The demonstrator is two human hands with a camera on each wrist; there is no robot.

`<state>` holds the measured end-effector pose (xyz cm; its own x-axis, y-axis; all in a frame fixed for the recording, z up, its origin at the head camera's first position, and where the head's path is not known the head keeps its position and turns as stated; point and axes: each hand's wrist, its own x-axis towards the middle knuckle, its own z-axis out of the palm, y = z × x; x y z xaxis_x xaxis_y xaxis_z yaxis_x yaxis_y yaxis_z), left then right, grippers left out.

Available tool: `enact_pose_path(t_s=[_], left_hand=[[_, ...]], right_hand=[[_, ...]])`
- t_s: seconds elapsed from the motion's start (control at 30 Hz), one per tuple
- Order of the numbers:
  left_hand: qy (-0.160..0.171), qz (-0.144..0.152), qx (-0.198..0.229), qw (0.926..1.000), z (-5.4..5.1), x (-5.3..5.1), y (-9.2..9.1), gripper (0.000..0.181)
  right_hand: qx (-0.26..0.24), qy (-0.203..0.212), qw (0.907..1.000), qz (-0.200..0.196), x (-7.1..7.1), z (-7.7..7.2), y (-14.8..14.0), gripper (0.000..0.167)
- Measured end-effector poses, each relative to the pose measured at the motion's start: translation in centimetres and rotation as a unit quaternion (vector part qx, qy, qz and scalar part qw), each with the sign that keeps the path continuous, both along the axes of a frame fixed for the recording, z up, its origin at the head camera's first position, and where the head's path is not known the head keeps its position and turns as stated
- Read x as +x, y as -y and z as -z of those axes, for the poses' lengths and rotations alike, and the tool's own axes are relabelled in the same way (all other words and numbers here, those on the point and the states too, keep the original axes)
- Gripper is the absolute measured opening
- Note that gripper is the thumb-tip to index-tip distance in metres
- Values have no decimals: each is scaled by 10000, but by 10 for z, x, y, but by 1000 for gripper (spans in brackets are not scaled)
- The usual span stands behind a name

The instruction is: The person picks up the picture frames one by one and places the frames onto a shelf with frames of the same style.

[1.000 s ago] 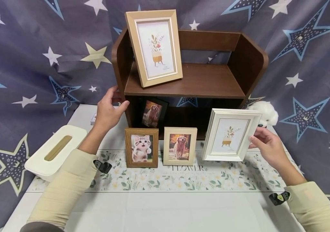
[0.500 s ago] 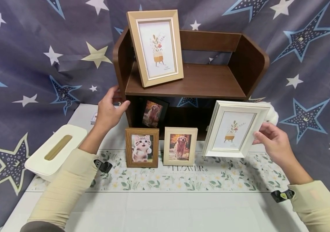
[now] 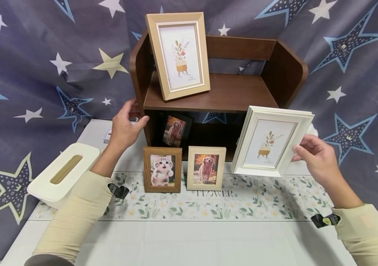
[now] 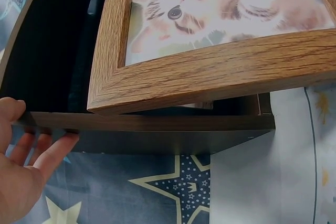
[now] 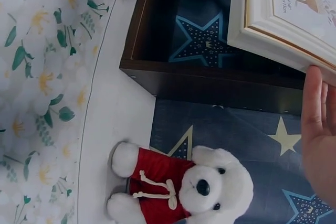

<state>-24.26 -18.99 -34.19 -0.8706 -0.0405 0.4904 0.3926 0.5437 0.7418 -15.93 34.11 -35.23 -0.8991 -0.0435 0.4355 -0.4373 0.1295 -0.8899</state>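
My right hand [image 3: 320, 159] holds a white picture frame [image 3: 242, 147] by its right edge, raised in front of the brown shelf [image 3: 239, 90]. The thumb lies on the front of the frame and the fingers go behind it. My left hand [image 3: 126, 127] grips the shelf's left side panel [image 4: 152, 123], with the thumb on one face and fingers on the other in the left wrist view. A larger beige picture frame [image 3: 161, 59] leans on the upper board. A brown frame with a kitten photo [image 3: 162, 170] and a light wooden frame with a dog photo [image 3: 205, 170] stand in front.
A black frame with a dog photo [image 3: 174, 131] stands inside the lower shelf. A white tissue box [image 3: 44, 181] is at the left. A white plush dog in red [image 5: 220, 182] sits right of the shelf. A starry cloth [image 3: 6, 122] hangs behind.
The white picture frame has risen and shifted slightly right with my right hand, hiding more of the plush dog in the head view. My left hand keeps its place on the shelf.
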Motion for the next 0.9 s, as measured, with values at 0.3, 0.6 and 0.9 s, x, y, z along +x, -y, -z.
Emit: enact_pose_path(t_s=[0.3,0.6,0.9], left_hand=[[36,10,-8,10000,-2,1,1,57],[117,30,-28,9999,1,1,0,57],[55,12,-34,10000,-1,1,1,57]], right_hand=[[-288,-52,9996,-28,-2,-10,6,29],[-218,-192,9995,84,-4,-23,9,27],[-188,-57,9998,90,-8,-38,14,27]])
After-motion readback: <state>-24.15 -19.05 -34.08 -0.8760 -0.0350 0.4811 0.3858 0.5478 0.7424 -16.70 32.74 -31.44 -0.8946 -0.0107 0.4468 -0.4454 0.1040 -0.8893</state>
